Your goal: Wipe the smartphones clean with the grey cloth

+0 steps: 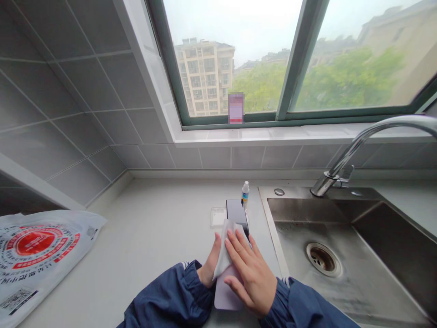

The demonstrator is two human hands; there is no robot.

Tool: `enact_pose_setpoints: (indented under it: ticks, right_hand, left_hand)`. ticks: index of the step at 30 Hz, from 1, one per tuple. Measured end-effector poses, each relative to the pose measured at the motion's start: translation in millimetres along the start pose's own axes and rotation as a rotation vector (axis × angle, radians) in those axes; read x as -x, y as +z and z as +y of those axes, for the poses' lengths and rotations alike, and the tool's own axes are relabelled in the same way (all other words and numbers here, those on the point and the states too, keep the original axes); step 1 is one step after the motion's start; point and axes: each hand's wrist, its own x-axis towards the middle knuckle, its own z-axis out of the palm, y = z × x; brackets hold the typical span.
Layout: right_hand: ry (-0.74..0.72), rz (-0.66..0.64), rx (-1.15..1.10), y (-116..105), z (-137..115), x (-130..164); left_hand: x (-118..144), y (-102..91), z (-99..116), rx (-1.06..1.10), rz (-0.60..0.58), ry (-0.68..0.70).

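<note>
A dark-screened phone (235, 218) in a pale lilac case lies on the grey tabletop (153, 237), just left of the steel sink (358, 255). A white cloth (225, 248) covers its middle. The right hand (251, 269) presses flat on the cloth, fingers spread and extended. The left hand (209, 264) grips the phone's left edge, thumb against the cloth. A small dropper bottle (245, 191) stands just behind the phone. A printed plastic bag (37, 255) lies far left.
</note>
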Motion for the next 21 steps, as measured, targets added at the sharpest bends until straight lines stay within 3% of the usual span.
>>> enact_pose_setpoints:
  ticks: [10, 21]
  right_hand:
    - [-0.002, -0.012, -0.027, -0.5, 2.6, -1.6]
    - [0.014, -0.020, -0.085, 2.0, 7.0, -1.4]
  left_hand:
    - [-2.4, -3.8, 0.8, 0.034, -0.070, -0.039]
    - [-3.4, -0.8, 1.9, 0.030, -0.069, -0.065]
